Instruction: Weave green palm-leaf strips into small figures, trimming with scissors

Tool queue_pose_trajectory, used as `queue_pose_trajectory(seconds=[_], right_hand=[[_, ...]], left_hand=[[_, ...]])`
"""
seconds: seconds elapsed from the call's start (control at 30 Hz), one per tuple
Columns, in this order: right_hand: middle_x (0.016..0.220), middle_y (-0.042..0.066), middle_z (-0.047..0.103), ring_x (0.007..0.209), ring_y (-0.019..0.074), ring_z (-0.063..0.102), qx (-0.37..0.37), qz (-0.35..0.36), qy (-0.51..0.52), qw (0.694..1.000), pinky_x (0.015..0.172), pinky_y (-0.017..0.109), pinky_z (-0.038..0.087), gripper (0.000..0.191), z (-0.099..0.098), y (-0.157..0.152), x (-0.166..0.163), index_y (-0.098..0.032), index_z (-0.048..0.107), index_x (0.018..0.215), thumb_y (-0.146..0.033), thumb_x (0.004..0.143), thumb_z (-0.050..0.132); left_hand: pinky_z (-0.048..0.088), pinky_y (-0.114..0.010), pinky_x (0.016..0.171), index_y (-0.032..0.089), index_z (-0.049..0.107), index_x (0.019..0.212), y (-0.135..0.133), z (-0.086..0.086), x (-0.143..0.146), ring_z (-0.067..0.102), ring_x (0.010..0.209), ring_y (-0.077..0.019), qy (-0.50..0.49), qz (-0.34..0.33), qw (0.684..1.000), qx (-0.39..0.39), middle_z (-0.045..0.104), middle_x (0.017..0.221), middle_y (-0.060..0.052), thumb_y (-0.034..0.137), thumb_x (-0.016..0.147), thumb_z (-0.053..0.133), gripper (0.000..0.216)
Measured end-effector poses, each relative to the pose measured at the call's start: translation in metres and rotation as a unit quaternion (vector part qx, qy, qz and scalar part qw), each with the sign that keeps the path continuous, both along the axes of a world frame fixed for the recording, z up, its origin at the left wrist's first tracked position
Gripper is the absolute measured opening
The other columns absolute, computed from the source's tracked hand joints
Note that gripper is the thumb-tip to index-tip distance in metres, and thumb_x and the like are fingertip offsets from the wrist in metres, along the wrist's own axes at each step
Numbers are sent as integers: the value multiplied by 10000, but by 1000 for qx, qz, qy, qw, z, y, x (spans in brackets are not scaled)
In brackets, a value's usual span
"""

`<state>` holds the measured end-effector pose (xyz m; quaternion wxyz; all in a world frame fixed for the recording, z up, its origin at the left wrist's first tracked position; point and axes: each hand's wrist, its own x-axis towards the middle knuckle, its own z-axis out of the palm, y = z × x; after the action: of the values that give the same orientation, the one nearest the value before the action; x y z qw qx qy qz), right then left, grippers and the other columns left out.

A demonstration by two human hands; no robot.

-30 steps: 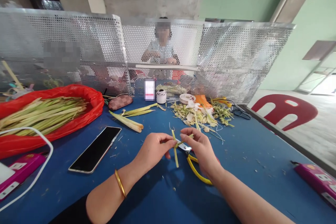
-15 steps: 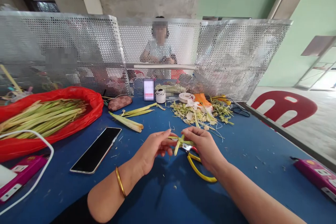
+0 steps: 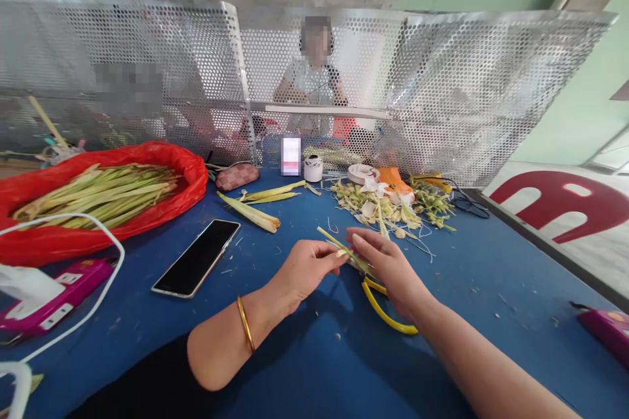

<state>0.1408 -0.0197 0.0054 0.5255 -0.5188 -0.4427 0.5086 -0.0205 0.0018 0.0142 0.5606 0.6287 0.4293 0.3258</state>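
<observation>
My left hand (image 3: pixel 314 268), a gold bangle on its wrist, pinches a narrow green leaf strip (image 3: pixel 332 240) between thumb and fingertips. A small pale folded bit shows at the pinch. The strip slants down toward my right hand (image 3: pixel 386 265), whose thumb and forefinger reach out loosely beside it; its lower fingers are hidden. Under my right hand lies a tool with yellow loop handles (image 3: pixel 386 317), its metal end mostly covered. Cut leaf pieces (image 3: pixel 258 215) rest farther back on the blue table (image 3: pixel 304 366).
A red bag (image 3: pixel 196 177) of long leaves stands at left, near a black phone (image 3: pixel 196 258) and purple power strip (image 3: pixel 73 285). Leaf scraps (image 3: pixel 363 203), a tape roll (image 3: pixel 363 174) and a white jar (image 3: pixel 313 169) sit before a perforated metal screen (image 3: pixel 275 46). A person sits behind it.
The crossed green piece between both hands now shows as a slanting strip in my left pinch. My right fingers have loosened and spread. The view has shifted slightly.
</observation>
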Motion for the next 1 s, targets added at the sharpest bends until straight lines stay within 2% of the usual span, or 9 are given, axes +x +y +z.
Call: queue_pose_trajectory(seconds=[0.07,0.17,0.27,0.43,0.53,0.67,0.83,1.0], right_hand=[[1083,47,673,1049,239,575,64,64,-101,991,899,328,422,371,6,-1,3,-239,699,1025,-454,723,705],[987,45,691,959,245,599,107,154,-224,956,857,352,437,306,11,-2,6,-236,718,1009,-410,763,667],[890,31,683,866,218,607,139,150,-267,942,817,338,446,238,9,0,6,-238,736,952,-379,776,663],[866,22,666,842,185,598,160,108,-248,949,798,301,444,147,6,3,8,-210,713,868,-313,780,654],[766,-6,649,754,159,570,131,117,-232,957,716,273,429,121,5,3,8,-191,674,788,-306,750,677],[659,-38,588,620,114,492,93,114,-163,976,588,237,370,190,3,3,5,-173,633,720,-337,695,725],[605,-40,571,542,100,453,62,81,-65,993,518,230,327,259,0,4,1,-173,613,702,-379,644,760],[573,-37,564,515,99,441,58,62,-57,995,497,231,309,251,-3,3,-2,-174,612,676,-387,661,744]], left_hand=[[349,-245,600,138,732,760,2,-1,-2,487,610,-124,26,14,999,29,611,620,-2,389,758,614,278],[342,-245,577,154,740,786,5,0,-5,506,597,-135,96,-5,991,92,631,630,-5,364,768,583,263],[357,-246,606,178,735,746,5,4,-8,550,641,-157,151,-45,976,153,659,654,-9,348,779,564,244],[362,-231,638,173,670,631,4,7,-10,570,720,-158,123,-62,983,122,694,782,-5,348,799,532,279],[322,-241,577,168,650,590,5,6,-11,516,607,-139,161,-45,979,116,643,648,6,378,783,548,303],[257,-252,525,173,641,560,6,6,-10,436,521,-124,193,-15,971,142,557,535,16,424,764,580,329],[342,-245,603,173,668,603,-4,7,-2,528,626,-160,98,16,989,108,644,622,-10,378,764,589,273],[365,-251,614,186,692,589,-8,2,2,563,632,-168,143,37,975,164,671,625,-18,315,763,593,238]])
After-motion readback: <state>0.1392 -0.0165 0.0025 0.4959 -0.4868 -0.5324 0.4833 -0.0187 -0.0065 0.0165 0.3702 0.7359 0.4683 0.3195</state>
